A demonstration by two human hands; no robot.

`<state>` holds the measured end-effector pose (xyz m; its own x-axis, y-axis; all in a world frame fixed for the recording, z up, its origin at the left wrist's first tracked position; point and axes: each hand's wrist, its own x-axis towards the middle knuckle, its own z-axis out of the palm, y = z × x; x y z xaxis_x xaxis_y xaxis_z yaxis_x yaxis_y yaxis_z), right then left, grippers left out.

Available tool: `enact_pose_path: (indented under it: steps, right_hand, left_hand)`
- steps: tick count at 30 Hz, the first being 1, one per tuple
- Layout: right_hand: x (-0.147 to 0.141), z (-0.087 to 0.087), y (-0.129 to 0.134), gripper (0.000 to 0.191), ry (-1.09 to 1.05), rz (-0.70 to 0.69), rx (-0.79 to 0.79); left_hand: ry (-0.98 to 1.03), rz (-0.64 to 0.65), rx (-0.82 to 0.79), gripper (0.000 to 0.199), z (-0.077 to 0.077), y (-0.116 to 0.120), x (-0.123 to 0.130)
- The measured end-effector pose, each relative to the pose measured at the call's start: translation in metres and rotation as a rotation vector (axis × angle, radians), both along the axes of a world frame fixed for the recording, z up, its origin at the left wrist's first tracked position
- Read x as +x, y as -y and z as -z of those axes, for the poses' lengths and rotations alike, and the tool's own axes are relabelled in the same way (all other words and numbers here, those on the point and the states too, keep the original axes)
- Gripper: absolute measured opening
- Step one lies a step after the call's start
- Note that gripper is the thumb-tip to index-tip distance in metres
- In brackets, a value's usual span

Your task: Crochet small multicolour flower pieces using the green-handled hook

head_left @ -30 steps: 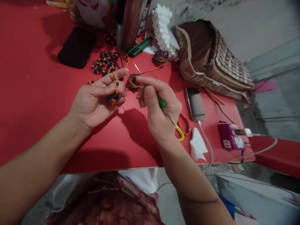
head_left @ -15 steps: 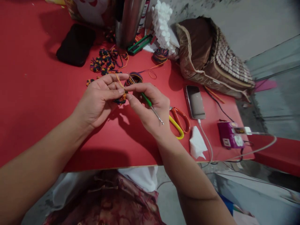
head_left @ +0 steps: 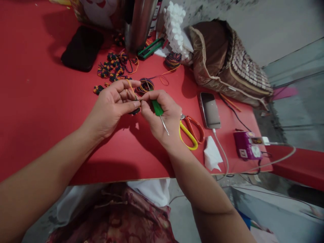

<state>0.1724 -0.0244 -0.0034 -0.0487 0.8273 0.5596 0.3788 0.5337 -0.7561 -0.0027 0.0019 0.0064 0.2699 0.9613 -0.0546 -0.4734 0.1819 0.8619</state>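
My left hand [head_left: 107, 109] pinches a small dark-and-orange crochet piece [head_left: 135, 110], mostly hidden behind the thumb. An orange strand of yarn [head_left: 131, 87] runs over its raised index finger. Against the same piece, my right hand [head_left: 165, 116] presses its thumb and index fingertips together. It also grips a green-handled crochet hook [head_left: 158, 108], whose metal end points back toward the wrist. Just beyond the fingertips lies a loose coil of multicoloured yarn [head_left: 144, 86]. Several finished-looking crocheted bits [head_left: 113, 65] are heaped behind my left hand.
Scissors [head_left: 192, 130] with red and yellow handles lie right of my right hand, near a tissue [head_left: 212, 154] and a charging phone [head_left: 210, 109]. Farther back are a yarn ball [head_left: 173, 60], green cutter [head_left: 151, 49], metal flask [head_left: 140, 25], black pouch [head_left: 82, 49] and brown bag [head_left: 212, 50].
My left thumb and the crochet piece have shifted slightly right, and less of the piece shows. The hook has turned in my right hand, so more of its green handle shows.
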Motion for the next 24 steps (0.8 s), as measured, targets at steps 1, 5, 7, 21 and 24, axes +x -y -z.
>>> enact_pose_path:
  steps: [1, 5, 7, 21, 24]
  right_hand:
    - [0.0, 0.001, -0.001, 0.009, 0.007, -0.004, 0.014]
    - [0.002, 0.003, -0.003, 0.014, 0.067, -0.001, 0.115]
    - [0.002, 0.004, -0.003, 0.015, 0.112, 0.013, 0.143]
    - [0.011, 0.003, -0.008, 0.012, 0.116, -0.012, 0.131]
    - [0.012, 0.006, -0.009, 0.022, 0.194, -0.017, 0.339]
  left_hand:
    - [-0.009, 0.015, 0.008, 0.041, 0.001, -0.001, -0.001]
    - [-0.039, 0.029, 0.051, 0.044, 0.005, -0.002, -0.001]
    - [-0.029, 0.012, 0.043, 0.045, 0.005, -0.002, 0.0]
    - [-0.038, -0.088, 0.026, 0.04, -0.009, 0.001, 0.001]
    - [-0.081, -0.104, 0.048, 0.04, -0.012, 0.003, 0.001]
